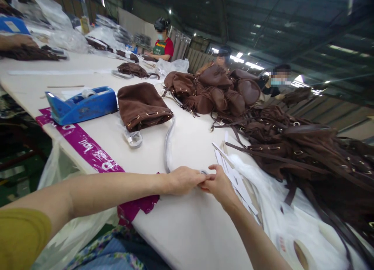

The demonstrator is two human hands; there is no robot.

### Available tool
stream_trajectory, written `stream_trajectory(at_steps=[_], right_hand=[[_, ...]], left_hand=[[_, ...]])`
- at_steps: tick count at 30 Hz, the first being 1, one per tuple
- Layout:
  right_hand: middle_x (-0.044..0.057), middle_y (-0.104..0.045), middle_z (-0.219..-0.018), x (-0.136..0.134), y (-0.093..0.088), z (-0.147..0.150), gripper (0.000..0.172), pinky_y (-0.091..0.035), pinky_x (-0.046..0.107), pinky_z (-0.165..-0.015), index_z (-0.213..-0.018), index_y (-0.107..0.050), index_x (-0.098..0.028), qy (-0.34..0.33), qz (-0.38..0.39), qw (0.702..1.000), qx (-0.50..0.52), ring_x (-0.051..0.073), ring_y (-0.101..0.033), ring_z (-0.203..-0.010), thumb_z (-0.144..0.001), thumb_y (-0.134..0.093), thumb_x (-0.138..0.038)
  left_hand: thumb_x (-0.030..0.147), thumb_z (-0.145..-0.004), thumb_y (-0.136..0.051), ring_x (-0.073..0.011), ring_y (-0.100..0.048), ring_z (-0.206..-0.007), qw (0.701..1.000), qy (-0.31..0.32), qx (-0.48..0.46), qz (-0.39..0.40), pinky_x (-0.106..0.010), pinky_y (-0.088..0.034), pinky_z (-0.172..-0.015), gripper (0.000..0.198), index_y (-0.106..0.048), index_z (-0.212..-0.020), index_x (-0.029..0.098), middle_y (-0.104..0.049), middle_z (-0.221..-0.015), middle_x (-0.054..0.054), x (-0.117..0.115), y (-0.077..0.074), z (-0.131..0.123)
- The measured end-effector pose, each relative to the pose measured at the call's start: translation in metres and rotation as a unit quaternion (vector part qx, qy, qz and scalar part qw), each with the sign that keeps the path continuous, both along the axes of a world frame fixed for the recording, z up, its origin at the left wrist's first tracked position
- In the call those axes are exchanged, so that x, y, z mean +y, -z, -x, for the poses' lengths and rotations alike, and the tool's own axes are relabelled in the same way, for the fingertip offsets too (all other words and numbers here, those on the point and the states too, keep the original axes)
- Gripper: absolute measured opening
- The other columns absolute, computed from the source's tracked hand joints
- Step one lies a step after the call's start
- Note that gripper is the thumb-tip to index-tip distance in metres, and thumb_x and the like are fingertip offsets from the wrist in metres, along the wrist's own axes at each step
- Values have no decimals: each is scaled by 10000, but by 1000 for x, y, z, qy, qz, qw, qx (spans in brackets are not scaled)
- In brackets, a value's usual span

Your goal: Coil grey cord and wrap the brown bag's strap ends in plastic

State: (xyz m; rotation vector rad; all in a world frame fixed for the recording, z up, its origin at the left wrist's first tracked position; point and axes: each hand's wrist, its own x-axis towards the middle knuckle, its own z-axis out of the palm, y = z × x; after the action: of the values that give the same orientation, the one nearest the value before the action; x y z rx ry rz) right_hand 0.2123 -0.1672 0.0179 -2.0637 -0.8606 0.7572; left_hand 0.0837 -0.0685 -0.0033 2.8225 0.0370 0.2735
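Note:
My left hand (182,180) and my right hand (219,184) meet over the white table, fingertips pinched together. Between them is the end of a bag strap (168,149), which looks wrapped in clear film; a small grey loop of it shows above the fingers. From there the strap curves away to a brown drawstring bag (143,106) with gold eyelets, lying on its side. A second wrapped loop (134,140) sticks out below the bag. My fingers cover most of the gripped part.
A blue tape dispenser (83,104) stands left of the bag, by purple tape (87,145) on the table edge. Brown bags (216,90) are heaped at right. White paper strips (236,180) and white wrapping (271,207) lie right of my hands. Several co-workers are beyond.

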Motion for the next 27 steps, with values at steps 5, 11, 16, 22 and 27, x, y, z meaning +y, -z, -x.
stream_trajectory(at_steps=[5, 11, 16, 22, 27], right_hand=[[73, -723, -878, -9, -14, -6, 545, -593, 292, -740, -1122, -386, -178, 55, -43, 970, 234, 185, -711, -805, -634, -588, -46], [137, -721, -848, -12, -10, -4, 463, -597, 255, -700, -1071, -397, -151, 161, -104, 911, 366, 172, -719, -712, -679, -576, 18], [112, -699, -941, -24, -5, -9, 253, -607, 341, -682, -1003, -489, -174, 101, -127, 974, 155, 233, -707, -842, -785, -607, -222], [64, -579, -1257, -35, -16, -45, 321, -456, 444, -959, -1055, -649, -281, -355, -75, 860, -358, 252, -532, -1161, -804, -538, -115], [19, -600, -1060, -23, -18, -49, 367, -473, 234, -699, -1122, -596, -312, -422, 26, 797, -431, 139, -619, -824, -867, -470, -80]], left_hand=[[157, -881, -485, -209, -650, -910, 999, -20, -15, 35, -275, -473, -720, 279, -530, -1148, 226, -675, -1014, -31, -2, 7, -5], [176, -903, -438, -225, -656, -912, 997, -60, -9, 50, -303, -488, -747, 196, -564, -1053, 179, -684, -981, -50, -5, 6, -11], [141, -863, -464, -224, -658, -852, 998, -52, 13, 20, -293, -486, -684, 154, -549, -989, 165, -678, -949, -54, -2, 3, -9], [134, -860, -479, -206, -654, -822, 1000, -11, -10, -7, -271, -476, -658, 134, -524, -978, 175, -672, -948, -45, 3, 8, -10], [118, -843, -494, -208, -650, -802, 1000, -2, -14, -11, -275, -475, -653, 151, -528, -977, 178, -669, -910, -42, 5, 12, -13]])
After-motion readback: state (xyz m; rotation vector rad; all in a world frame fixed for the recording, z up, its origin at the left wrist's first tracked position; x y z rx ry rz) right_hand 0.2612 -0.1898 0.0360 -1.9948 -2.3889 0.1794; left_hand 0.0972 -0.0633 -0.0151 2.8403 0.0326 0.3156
